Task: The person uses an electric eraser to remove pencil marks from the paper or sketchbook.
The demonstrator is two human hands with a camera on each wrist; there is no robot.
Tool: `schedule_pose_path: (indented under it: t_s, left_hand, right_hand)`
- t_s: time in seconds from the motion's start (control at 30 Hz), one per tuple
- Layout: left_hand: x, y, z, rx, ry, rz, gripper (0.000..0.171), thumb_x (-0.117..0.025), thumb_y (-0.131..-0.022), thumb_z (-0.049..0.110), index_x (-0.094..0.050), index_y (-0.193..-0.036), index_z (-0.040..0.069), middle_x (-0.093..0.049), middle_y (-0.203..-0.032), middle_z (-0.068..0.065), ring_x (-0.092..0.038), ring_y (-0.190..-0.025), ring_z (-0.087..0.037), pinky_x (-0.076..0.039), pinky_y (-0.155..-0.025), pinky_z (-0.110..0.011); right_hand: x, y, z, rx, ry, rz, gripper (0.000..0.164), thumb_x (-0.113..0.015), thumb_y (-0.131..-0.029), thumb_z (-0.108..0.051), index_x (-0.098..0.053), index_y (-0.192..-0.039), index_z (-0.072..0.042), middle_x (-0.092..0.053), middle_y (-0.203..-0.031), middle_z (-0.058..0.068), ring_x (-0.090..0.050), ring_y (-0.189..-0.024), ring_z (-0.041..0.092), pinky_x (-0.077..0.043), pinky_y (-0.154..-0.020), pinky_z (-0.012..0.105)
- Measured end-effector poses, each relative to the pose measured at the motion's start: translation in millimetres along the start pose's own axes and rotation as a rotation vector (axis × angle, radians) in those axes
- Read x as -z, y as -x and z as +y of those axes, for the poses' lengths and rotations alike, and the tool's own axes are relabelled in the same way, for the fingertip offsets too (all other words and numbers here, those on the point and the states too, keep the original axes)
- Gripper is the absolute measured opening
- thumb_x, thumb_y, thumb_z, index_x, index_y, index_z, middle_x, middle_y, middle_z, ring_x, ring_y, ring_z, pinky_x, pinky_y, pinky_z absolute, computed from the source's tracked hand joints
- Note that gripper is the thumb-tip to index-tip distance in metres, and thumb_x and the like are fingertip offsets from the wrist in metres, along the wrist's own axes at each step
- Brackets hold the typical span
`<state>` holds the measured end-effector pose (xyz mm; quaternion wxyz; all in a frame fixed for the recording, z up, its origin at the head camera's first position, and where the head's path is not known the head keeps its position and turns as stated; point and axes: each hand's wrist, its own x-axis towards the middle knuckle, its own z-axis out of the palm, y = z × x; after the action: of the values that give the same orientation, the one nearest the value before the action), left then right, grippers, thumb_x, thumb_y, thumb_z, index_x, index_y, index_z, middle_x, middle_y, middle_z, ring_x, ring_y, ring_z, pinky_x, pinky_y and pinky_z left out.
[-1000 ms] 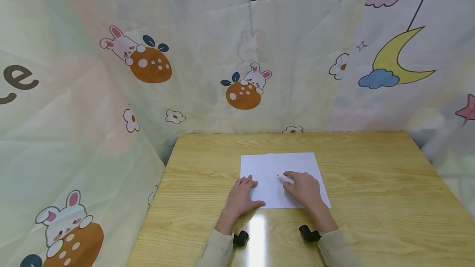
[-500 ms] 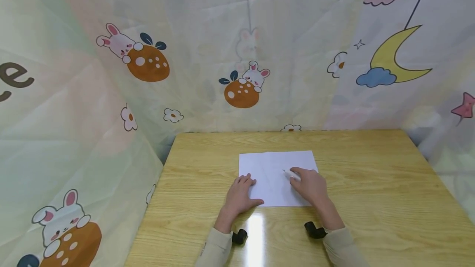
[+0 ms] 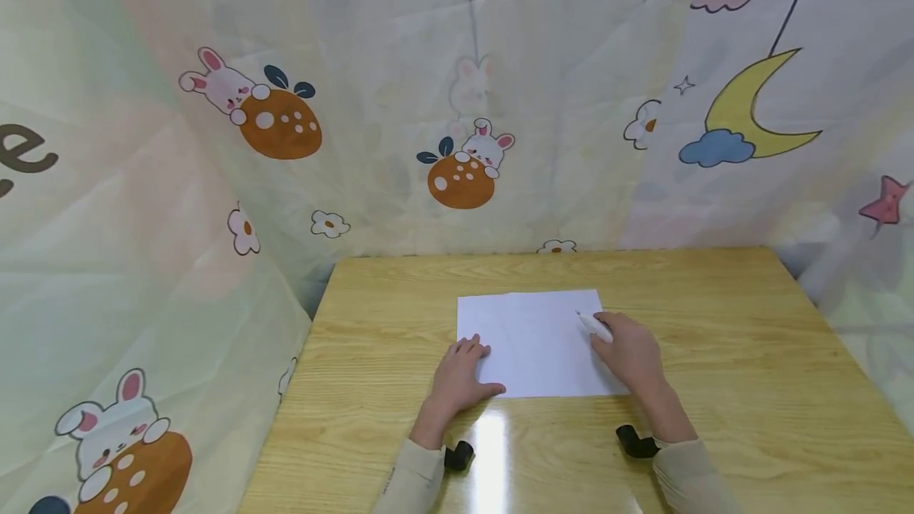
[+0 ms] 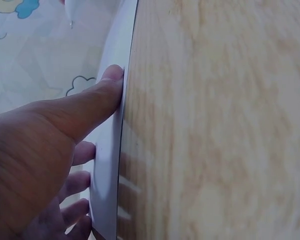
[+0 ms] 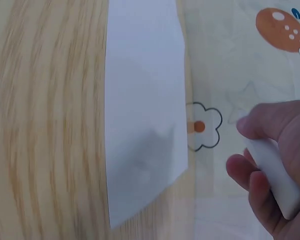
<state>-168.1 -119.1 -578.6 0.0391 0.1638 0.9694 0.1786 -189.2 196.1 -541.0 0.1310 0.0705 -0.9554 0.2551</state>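
Note:
A white sheet of paper (image 3: 531, 339) lies on the wooden table. My left hand (image 3: 459, 375) rests on its lower left part, fingers spread and thumb along the near edge; the left wrist view shows the thumb (image 4: 97, 102) flat on the paper. Over the sheet's right side, my right hand (image 3: 631, 351) pinches a white pen (image 3: 596, 327) with a thin tip pointing up and left. The pen's tip (image 4: 71, 24) appears off the paper in the left wrist view. Thumb and fingers grip the pen's white body (image 5: 276, 175) in the right wrist view, where its tip is hidden.
The wooden table (image 3: 750, 355) extends on both sides of the paper. A patterned cloth backdrop (image 3: 385, 86) stands behind and to the left. Black wrist mounts (image 3: 635, 443) sit at both cuffs.
My right hand has moved right and slightly away with the white pen, from mid-sheet to the paper's right side. The left hand has stayed in place. The head view has shifted slightly.

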Motion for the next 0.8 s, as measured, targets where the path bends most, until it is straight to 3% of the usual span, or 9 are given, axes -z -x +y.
schedule_pose_path:
  t_s: [0.33, 0.57, 0.7, 0.8]
  left_hand:
    - [5.0, -2.0, 2.1, -0.009, -0.005, 0.006, 0.074, -0.074, -0.077, 0.058, -0.058, -0.133, 0.013, -0.042, -0.148, -0.013, -0.037, -0.135, -0.033, -0.032, -0.110, -0.043]
    - [4.1, -1.7, 1.9, -0.011, -0.012, -0.008, 0.075, -0.073, -0.077, 0.060, -0.057, -0.134, 0.012, -0.041, -0.149, -0.013, -0.036, -0.135, -0.034, -0.032, -0.110, -0.044]
    - [2.2, 0.3, 2.2, -0.017, -0.014, -0.002, 0.076, -0.073, -0.077, 0.060, -0.057, -0.134, 0.012, -0.041, -0.149, -0.013, -0.037, -0.135, -0.034, -0.032, -0.110, -0.044]
    - [0.5, 3.5, 2.7, -0.013, -0.006, 0.002, 0.076, -0.073, -0.077, 0.060, -0.058, -0.134, 0.012, -0.042, -0.148, -0.014, -0.037, -0.135, -0.034, -0.033, -0.110, -0.045]
  right_hand:
    - [21, 5, 26, 0.038, -0.043, 0.137, 0.031, -0.074, -0.075, -0.002, -0.065, -0.105, 0.001, -0.066, -0.092, 0.018, -0.059, -0.065, 0.028, -0.048, -0.050, 0.043]
    - [31, 8, 46, 0.053, 0.046, 0.229, 0.030, -0.076, -0.074, -0.013, -0.069, -0.101, -0.001, -0.066, -0.090, 0.017, -0.058, -0.056, 0.026, -0.039, -0.037, 0.036]
    - [38, 10, 57, 0.090, 0.131, 0.297, 0.033, -0.075, -0.072, -0.018, -0.072, -0.099, 0.000, -0.067, -0.087, 0.018, -0.060, -0.060, 0.033, -0.040, -0.034, 0.040]
    - [45, 8, 67, 0.111, 0.146, 0.305, 0.034, -0.076, -0.072, -0.016, -0.071, -0.100, 0.004, -0.067, -0.085, 0.022, -0.061, -0.066, 0.039, -0.045, -0.042, 0.049]
